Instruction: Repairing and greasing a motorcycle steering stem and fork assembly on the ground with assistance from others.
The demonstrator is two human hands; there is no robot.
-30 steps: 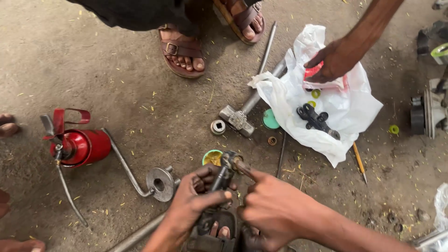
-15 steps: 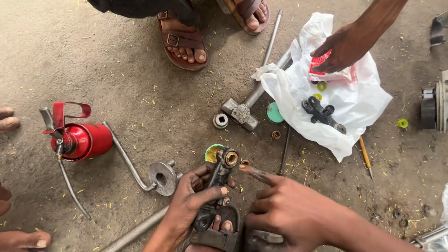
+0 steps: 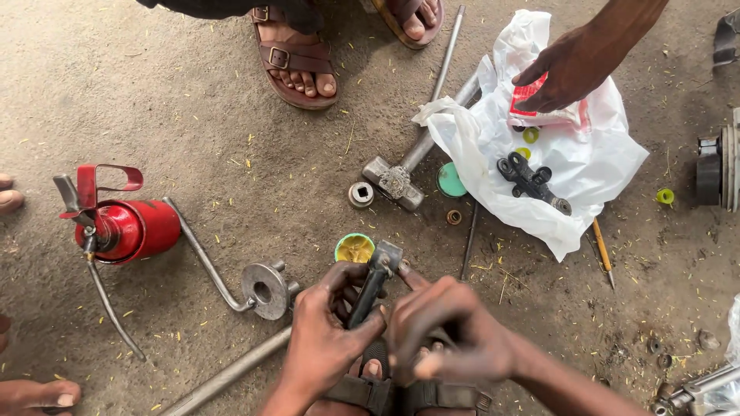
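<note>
1. Metal part (image 3: 372,282), dark and bar-shaped with a square grey head, stands tilted at bottom centre, held in both of the person's hands above their sandalled feet.
2. Far left: bare toes (image 3: 9,192) of other people at the frame edge, on dusty ground strewn with yellow flecks.
3. Red oil can (image 3: 127,229) lies on its side at left, its thin spout (image 3: 108,300) trailing down over the ground.
4. Bent rod (image 3: 202,258) runs from beside the can to a round flange (image 3: 264,289), which lies just left of the hands.
5. Left hand (image 3: 327,335) is closed around the part's lower shaft, thumb across the front.
6. Small tub (image 3: 354,248) of yellow grease sits just above the left hand, beside the part's head.
7. Right hand (image 3: 447,331) is curled tight against the part's right side, fingers bunched; what its fingertips pinch is hidden.
8. Hammer (image 3: 397,181) lies above the hands, handle running up and right; a socket (image 3: 360,194) sits just left of its head, a green lid (image 3: 449,182) just right.
9. A sandalled foot (image 3: 297,58) of another person stands at top centre.
10. White plastic bag (image 3: 555,154) is spread at upper right, with a black metal piece (image 3: 532,181) lying on it.
11. Another person's hand (image 3: 570,65) reaches down from the top right, gripping a red and white packet (image 3: 532,96) on the bag.
12. Pencil (image 3: 602,246) lies below the bag; a yellow-green ring (image 3: 664,196) sits further right.
</note>
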